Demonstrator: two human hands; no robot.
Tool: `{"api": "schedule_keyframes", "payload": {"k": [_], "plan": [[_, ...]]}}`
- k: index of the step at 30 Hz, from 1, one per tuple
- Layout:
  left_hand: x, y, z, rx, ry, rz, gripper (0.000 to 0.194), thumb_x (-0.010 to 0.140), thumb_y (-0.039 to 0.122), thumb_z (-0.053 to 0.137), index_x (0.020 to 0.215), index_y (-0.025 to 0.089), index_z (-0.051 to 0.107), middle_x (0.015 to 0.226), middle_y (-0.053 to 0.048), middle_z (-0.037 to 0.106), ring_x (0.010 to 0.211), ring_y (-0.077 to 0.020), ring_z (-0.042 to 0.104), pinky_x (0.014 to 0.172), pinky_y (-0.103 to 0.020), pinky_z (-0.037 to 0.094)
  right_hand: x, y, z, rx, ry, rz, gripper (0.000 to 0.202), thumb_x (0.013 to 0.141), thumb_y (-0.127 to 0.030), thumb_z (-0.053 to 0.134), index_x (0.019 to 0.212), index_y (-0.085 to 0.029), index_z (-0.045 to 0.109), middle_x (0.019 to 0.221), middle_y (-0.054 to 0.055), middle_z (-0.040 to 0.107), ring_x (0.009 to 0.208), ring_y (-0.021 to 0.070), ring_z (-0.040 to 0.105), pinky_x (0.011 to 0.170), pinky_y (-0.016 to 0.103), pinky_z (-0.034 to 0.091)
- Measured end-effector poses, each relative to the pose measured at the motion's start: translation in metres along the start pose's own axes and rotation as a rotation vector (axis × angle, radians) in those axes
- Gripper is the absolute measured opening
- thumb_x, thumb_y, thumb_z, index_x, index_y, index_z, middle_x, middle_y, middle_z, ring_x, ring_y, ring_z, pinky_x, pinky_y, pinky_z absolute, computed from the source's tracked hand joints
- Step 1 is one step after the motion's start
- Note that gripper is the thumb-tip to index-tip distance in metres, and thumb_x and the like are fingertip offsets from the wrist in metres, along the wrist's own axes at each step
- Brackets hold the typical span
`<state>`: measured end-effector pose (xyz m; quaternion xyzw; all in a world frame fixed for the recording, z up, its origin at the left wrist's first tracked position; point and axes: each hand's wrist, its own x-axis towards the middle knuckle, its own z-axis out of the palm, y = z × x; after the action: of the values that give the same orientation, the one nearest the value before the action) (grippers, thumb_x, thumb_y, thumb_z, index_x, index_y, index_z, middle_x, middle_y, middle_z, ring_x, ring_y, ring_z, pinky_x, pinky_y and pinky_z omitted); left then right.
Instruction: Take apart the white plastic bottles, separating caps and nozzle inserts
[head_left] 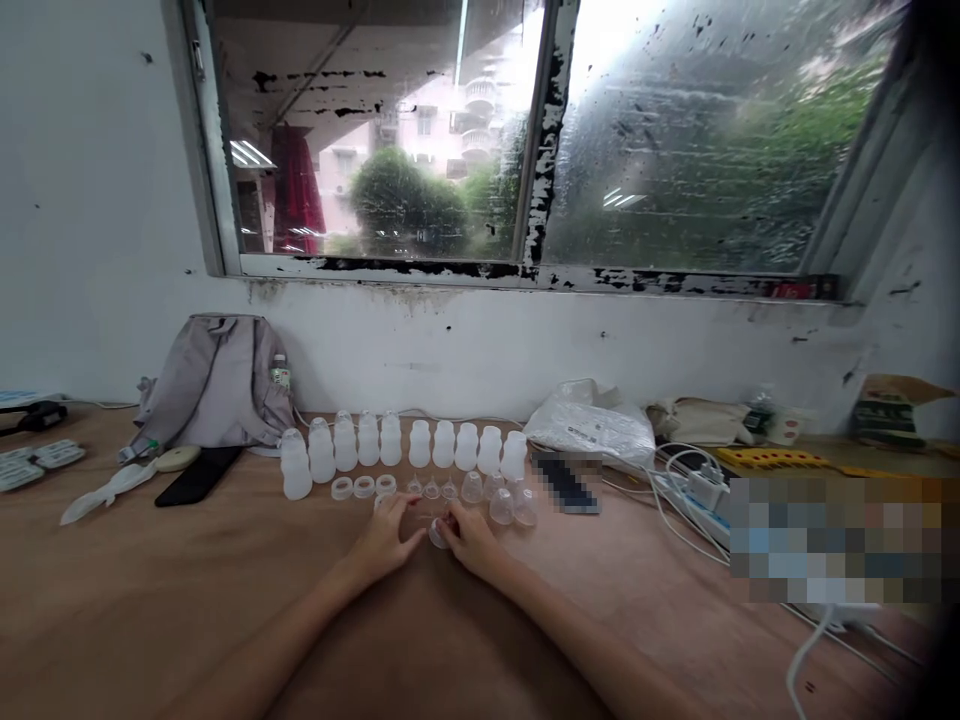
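Observation:
My left hand is open over the brown tabletop, thumb spread away from the fingers. Its fingertips reach beside the clear bottle nipples, and a white collar ring lies partly hidden behind it. Close by on the right, my right hand has its fingers closed on a small translucent bottle part, mostly covered, its exact kind unclear. More white collar rings lie left of the nipples. Clear domed caps stand to the right. Behind these is a row of upright frosted baby bottles, some with domed tops.
A grey backpack leans against the wall at left, near a black pouch and a clear plastic bag. To the right are a phone, a plastic-wrapped package and white cables with a power strip.

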<state>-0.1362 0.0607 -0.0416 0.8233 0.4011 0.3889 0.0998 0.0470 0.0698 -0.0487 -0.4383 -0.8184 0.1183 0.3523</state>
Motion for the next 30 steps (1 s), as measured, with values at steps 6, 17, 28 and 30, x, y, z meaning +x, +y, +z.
{"api": "schedule_keyframes", "payload": {"k": [6,17,28,30], "plan": [[-0.005,-0.006,-0.003,0.083,0.002,0.002,0.054,0.066,0.03,0.062,0.115,0.022,0.041,0.11,-0.008,0.052,0.102,-0.024,0.048,0.09,-0.041,0.037,0.025,-0.014,0.029,0.11,0.035,-0.013,0.008,0.079,-0.016,0.042,0.074,-0.018,0.048,0.065,0.0,0.056,0.058,0.012,0.05,0.056,0.023,0.038],[0.002,-0.01,-0.024,0.098,-0.043,0.057,0.04,0.071,0.027,0.058,0.108,0.021,0.045,0.098,-0.006,0.056,0.093,-0.0198,0.052,0.084,-0.033,0.041,0.019,-0.029,0.028,0.188,0.065,-0.116,0.021,0.081,-0.014,0.036,0.1,-0.018,0.045,0.091,0.006,0.058,0.08,0.0155,0.055,0.073,0.028,0.042],[-0.001,-0.035,-0.072,0.239,-0.067,-0.065,0.017,0.077,0.035,0.049,0.083,0.022,0.058,0.09,-0.004,0.059,0.087,-0.0189,0.052,0.081,-0.031,0.039,0.018,-0.02,0.013,-0.213,0.148,-0.037,0.019,0.082,-0.021,0.039,0.1,-0.017,0.045,0.093,0.007,0.056,0.084,0.0186,0.052,0.068,0.028,0.039],[-0.004,-0.044,-0.079,0.266,-0.106,-0.112,0.019,0.076,0.038,0.049,0.078,0.022,0.058,0.084,-0.004,0.059,0.083,-0.019,0.053,0.078,-0.03,0.04,0.02,-0.016,0.009,-0.367,0.161,-0.003,0.015,0.081,-0.022,0.042,0.093,-0.018,0.05,0.089,0.007,0.056,0.085,0.0201,0.05,0.073,0.03,0.036]]}}
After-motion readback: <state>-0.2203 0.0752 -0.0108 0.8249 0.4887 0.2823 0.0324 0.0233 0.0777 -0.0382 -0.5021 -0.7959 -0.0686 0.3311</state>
